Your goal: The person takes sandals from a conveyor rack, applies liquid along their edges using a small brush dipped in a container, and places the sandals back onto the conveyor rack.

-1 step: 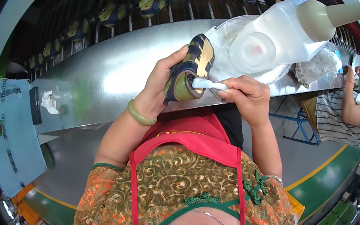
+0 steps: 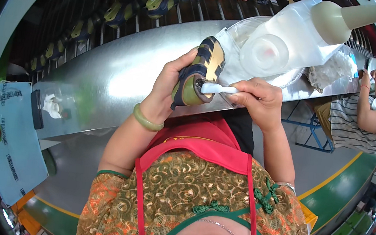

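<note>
As I watch remotely, the left hand point(image 2: 166, 83), forearm slanting up, clasps the shoe point(image 2: 196, 69) over the metal bench point(image 2: 123, 72).
The right hand point(image 2: 261, 102) pinches a white tool point(image 2: 211, 88) against it; a squeeze bottle point(image 2: 286, 38) crowds just beyond.

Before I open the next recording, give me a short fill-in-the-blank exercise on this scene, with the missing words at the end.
1. The left hand grips the shoe, and the right hand holds a brush coloured ____.
2. The green bangle sits closer to the ____ hand.
3. The apron over the patterned top is ____.
4. The large bottle is nearer the ____ hand.
Missing words: white; left; red; right.
</note>
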Demonstrator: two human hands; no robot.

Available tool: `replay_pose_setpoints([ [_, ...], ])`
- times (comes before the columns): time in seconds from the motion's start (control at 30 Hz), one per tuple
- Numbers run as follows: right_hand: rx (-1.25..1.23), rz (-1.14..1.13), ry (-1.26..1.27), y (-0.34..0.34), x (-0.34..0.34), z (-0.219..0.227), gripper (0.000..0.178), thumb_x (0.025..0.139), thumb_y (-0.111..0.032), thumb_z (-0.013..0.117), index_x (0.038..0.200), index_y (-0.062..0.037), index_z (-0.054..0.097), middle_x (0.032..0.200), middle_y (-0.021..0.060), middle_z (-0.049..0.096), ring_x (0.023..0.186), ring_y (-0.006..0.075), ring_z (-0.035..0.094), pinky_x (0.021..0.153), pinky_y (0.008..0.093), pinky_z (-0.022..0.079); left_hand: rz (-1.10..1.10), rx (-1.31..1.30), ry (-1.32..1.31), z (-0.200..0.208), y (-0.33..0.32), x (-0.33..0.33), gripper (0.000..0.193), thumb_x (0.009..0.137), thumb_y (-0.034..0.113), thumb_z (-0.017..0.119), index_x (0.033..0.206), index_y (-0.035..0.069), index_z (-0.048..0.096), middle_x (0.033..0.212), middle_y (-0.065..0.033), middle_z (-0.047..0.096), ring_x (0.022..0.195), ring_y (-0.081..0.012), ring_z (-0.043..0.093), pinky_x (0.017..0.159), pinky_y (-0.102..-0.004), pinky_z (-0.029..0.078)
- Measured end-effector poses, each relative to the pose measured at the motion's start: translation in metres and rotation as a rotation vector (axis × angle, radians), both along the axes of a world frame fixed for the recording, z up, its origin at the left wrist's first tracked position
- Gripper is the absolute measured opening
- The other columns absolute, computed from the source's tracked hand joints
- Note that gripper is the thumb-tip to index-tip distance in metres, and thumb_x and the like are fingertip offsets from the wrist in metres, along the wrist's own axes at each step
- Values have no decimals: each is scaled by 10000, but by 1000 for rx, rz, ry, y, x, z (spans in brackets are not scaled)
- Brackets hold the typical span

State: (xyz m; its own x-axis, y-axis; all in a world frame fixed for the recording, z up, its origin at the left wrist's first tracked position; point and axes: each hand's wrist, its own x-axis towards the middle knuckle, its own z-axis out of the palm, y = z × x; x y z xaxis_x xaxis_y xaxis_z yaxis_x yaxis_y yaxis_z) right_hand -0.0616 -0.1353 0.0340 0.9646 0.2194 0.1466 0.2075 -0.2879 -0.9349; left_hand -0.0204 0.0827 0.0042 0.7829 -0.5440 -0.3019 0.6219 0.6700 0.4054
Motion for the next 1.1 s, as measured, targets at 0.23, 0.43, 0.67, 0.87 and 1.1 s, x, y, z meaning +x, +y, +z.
replay_pose_setpoints([
  [0.23, -71, 158, -264, 0, 23, 0, 148, 677, -4, 762, 814, -1, 707, 705, 55, 646, 607, 109, 586, 540, 234, 432, -28, -152, 59, 3, -1, -3, 387, 960, 290, 459, 1176, -25, 523, 1012, -163, 648, 821, -241, 673, 708, -370, 576],
  [0.43, -159, 224, -261, -9, 32, 5, 153, 666, -58, 786, 797, -22, 714, 681, 46, 647, 604, 151, 589, 554, 255, 446, -39, -303, 38, -5, 9, -4, 394, 963, 272, 460, 1206, -35, 507, 1072, -184, 636, 855, -249, 676, 753, -374, 576],
  [0.67, 93, 0, -6, -28, 11, 6, 159, 706, -22, 752, 859, -1, 717, 675, 38, 635, 617, 85, 572, 543, 220, 429, 117, -298, -403, 7, 29, -1, 823, 635, 123, 824, 1334, 31, 399, 1207, -176, 564, 1068, -328, 590, 952, -477, 476],
  [0.87, 299, -110, 155, -17, 11, 11, 165, 788, -54, 716, 931, 28, 697, 735, 28, 653, 628, 53, 563, 524, 179, 395, 654, 744, -1304, -12, 7, 5, 701, 603, 69, 858, 1192, 8, 483, 1255, -203, 528, 1156, -305, 539, 989, -379, 441],
  [1.1, 308, -127, 203, -11, 25, 8, 193, 797, -89, 723, 963, 7, 698, 719, 17, 650, 610, 34, 561, 474, 164, 349, 959, 1242, -1698, 10, -5, 4, 465, 678, 90, 758, 1085, 88, 533, 1206, -254, 557, 1026, -377, 620, 821, -372, 548],
])
